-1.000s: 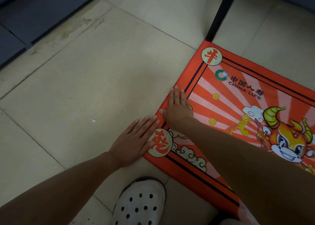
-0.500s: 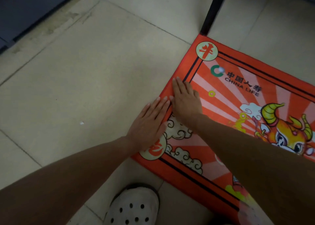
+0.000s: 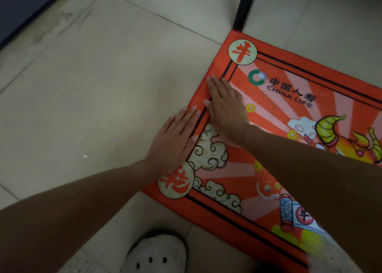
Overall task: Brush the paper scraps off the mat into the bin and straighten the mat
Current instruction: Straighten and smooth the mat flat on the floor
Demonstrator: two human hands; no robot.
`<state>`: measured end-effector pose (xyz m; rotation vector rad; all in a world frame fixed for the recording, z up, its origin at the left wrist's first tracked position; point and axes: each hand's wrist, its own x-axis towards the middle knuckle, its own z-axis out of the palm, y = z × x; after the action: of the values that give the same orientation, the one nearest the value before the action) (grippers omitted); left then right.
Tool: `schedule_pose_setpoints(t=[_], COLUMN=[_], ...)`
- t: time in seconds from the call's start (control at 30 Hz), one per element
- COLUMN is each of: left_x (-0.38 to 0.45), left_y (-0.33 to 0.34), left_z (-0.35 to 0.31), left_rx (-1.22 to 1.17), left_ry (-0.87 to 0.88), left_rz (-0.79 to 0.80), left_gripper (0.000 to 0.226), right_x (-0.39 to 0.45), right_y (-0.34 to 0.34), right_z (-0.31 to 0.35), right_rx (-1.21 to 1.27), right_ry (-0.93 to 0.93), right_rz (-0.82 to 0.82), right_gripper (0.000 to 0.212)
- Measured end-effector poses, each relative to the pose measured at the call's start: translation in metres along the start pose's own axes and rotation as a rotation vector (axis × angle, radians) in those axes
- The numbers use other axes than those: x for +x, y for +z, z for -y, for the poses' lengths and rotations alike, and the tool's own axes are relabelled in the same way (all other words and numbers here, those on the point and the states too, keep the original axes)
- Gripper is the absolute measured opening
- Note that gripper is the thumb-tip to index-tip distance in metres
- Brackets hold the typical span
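Observation:
A red mat (image 3: 275, 111) with a cartoon ox, clouds and "CHINA LIFE" lettering lies on the tiled floor at the right. My left hand (image 3: 173, 140) rests flat over the mat's left edge, fingers straight, partly on the floor. My right hand (image 3: 225, 107) presses flat on the mat's left border just beyond it, fingers straight and together. One small white paper scrap (image 3: 85, 155) lies on the floor left of the mat. No bin is in view.
A black furniture leg (image 3: 245, 6) stands at the mat's far left corner. My white perforated shoe (image 3: 155, 254) is at the bottom, near the mat's near edge. A dark surface (image 3: 20, 8) borders the beige floor tiles at the top left.
Both hands have slid forward along the mat's left edge, away from the near corner roundel, which now shows. The view has shifted, so the mat sits lower and closer.

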<state>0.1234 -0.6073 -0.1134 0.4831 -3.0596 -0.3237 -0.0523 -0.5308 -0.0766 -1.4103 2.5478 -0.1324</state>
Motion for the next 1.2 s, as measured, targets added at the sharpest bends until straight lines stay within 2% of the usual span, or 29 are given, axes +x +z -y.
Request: schedule_pose_setpoints(t=[0.53,0.8,1.0,1.2], left_x=[0.018,0.026,0.076,0.153], left_y=[-0.002,-0.001,0.003,0.003], left_z=[0.011,0.011,-0.004,-0.022], left_rx=[0.014,0.082,0.060,-0.009], left_ry=[0.048,0.076,0.029,-0.060], left_rz=[0.034,0.052,0.007,-0.024], left_gripper=[0.059,0.062,0.063,0.071], right_x=[0.007,0.022,0.046,0.079], right_y=[0.008,0.010,0.000,-0.005], right_z=[-0.005,-0.017,-0.035,-0.070], right_rx=[-0.005,-0.032,-0.045,-0.042], right_ry=[-0.019,-0.088,-0.157,-0.025], right_rz=[0.026,-0.002,-0.025,-0.033], right_gripper=[0.062,0.057,0.065,0.067])
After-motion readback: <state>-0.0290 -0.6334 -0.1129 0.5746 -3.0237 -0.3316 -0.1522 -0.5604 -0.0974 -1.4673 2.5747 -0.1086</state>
